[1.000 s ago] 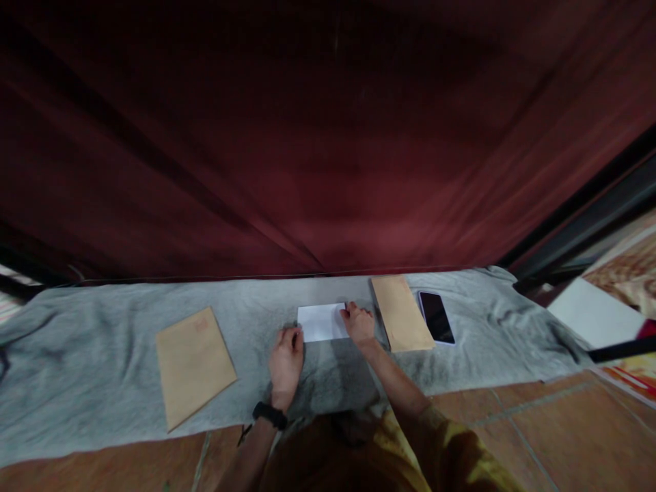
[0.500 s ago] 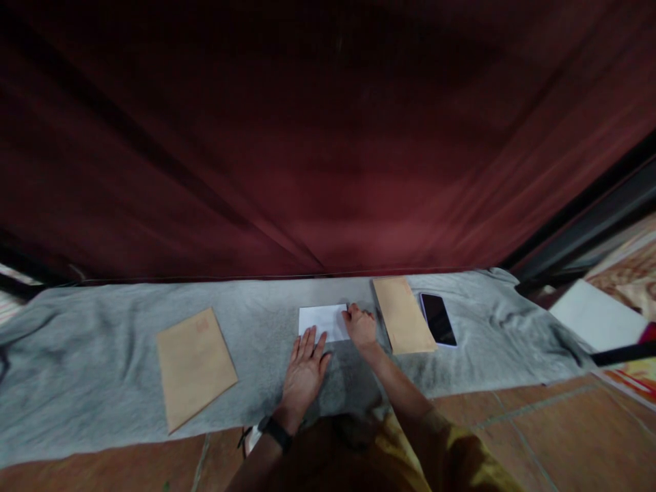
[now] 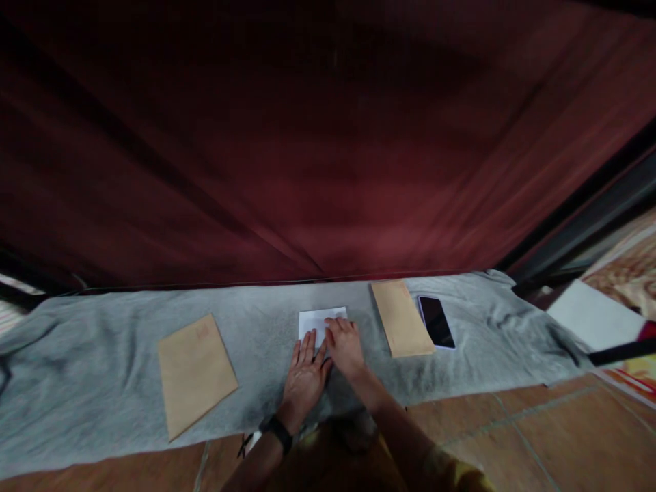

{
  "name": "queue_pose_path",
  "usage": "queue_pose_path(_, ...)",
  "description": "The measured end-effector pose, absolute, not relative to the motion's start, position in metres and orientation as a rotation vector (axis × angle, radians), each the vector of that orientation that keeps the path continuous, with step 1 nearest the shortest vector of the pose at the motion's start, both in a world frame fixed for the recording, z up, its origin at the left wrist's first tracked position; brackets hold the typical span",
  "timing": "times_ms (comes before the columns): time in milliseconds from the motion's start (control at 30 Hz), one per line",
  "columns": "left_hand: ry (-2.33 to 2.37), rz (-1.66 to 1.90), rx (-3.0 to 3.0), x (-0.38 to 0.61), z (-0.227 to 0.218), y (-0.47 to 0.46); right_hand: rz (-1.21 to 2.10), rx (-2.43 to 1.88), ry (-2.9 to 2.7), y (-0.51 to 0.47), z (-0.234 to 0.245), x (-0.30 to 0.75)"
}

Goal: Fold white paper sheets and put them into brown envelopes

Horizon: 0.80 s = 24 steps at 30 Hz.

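A small white sheet of paper point(image 3: 313, 321) lies flat on the grey cloth in front of me. My left hand point(image 3: 305, 376) rests palm down, its outstretched fingers on the sheet's lower left edge; a dark band circles that wrist. Close beside it, my right hand point(image 3: 345, 347) presses on the right part of the sheet with its fingers bent and drawn together. Both hands cover the lower part of the paper. Whether the sheet is folded I cannot tell.
A brown envelope point(image 3: 196, 372) lies to the left, and another brown envelope point(image 3: 402, 320) to the right, next to a phone point(image 3: 437, 321). The grey cloth point(image 3: 266, 321) lies over a long surface against a dark red curtain point(image 3: 328, 184). Tiled floor point(image 3: 486, 437) shows nearer me.
My right hand has moved left from the sheet's right edge across the paper, close to my left hand. My left hand stays on the sheet. The view has shifted slightly.
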<state>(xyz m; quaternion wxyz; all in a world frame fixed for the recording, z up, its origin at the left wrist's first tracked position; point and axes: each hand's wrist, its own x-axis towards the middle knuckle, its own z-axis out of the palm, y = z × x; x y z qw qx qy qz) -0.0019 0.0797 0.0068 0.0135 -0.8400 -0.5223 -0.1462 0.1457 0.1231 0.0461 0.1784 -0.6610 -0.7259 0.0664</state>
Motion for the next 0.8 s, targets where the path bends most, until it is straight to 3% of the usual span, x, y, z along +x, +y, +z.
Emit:
queue_pose_path(167, -1.584, -0.354, -2.650, -0.004, 0.001, 0.082, 0.144, -1.577, -2.210, 0.120, 0.019, 0.119)
queue_pose_path(800, -1.705, -0.459, -2.570, 0.002, -0.001, 0.081, -0.028, -1.890, -2.032, 0.133, -0.006, 0.157)
